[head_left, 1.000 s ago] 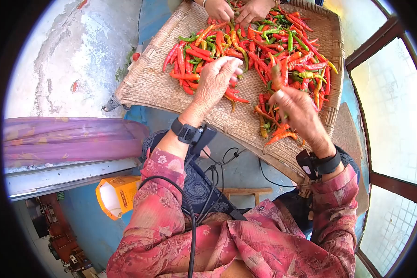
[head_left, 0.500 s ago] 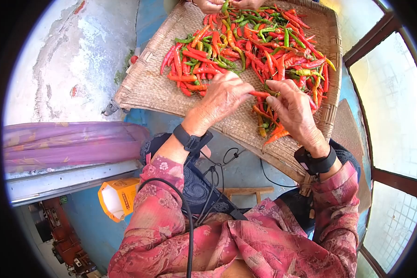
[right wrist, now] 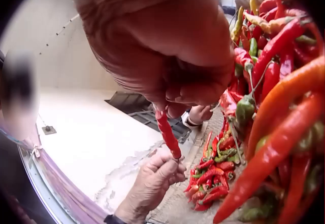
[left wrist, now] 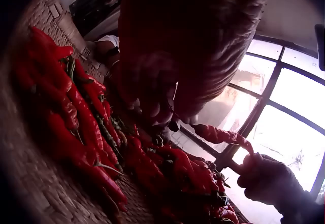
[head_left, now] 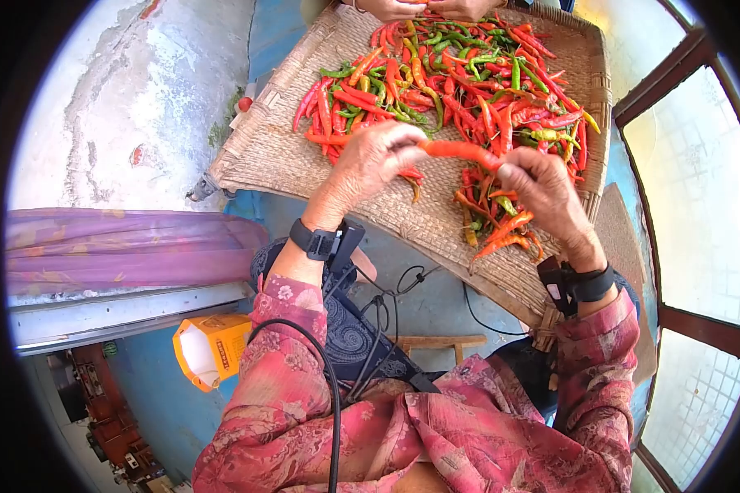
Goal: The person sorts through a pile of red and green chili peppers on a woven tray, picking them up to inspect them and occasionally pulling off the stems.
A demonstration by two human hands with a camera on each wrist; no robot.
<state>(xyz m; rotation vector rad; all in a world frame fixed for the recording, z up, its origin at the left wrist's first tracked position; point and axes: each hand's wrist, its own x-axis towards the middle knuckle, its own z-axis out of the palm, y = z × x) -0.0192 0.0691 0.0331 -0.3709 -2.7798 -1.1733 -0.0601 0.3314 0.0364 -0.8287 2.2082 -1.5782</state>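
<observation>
A long red chili pepper [head_left: 462, 151] spans the gap between both hands above a woven tray [head_left: 378, 197]. My left hand [head_left: 376, 156] pinches it at the stem end, and the thin stem shows at the fingertips in the left wrist view. At the other end, my right hand [head_left: 545, 187] grips the pepper's tip between thumb and fingers. The right wrist view shows the same pepper [right wrist: 167, 135] running down from the right hand [right wrist: 157, 46] to the left hand [right wrist: 152, 183]. Beneath lie red, orange and green chili peppers [head_left: 510, 107], heaped on the tray.
Across the tray another person's hands [head_left: 395, 8] work at its far edge. A window [head_left: 691, 156] runs along the right, a purple cloth [head_left: 131, 251] along the left. Below are an orange box [head_left: 214, 349], black cables [head_left: 378, 304] and a wooden stool [head_left: 440, 340].
The hands were apart at first, the right holding a chili pepper up. They came together over the tray, and now the pepper stretches between them. The other person's hands have drawn back.
</observation>
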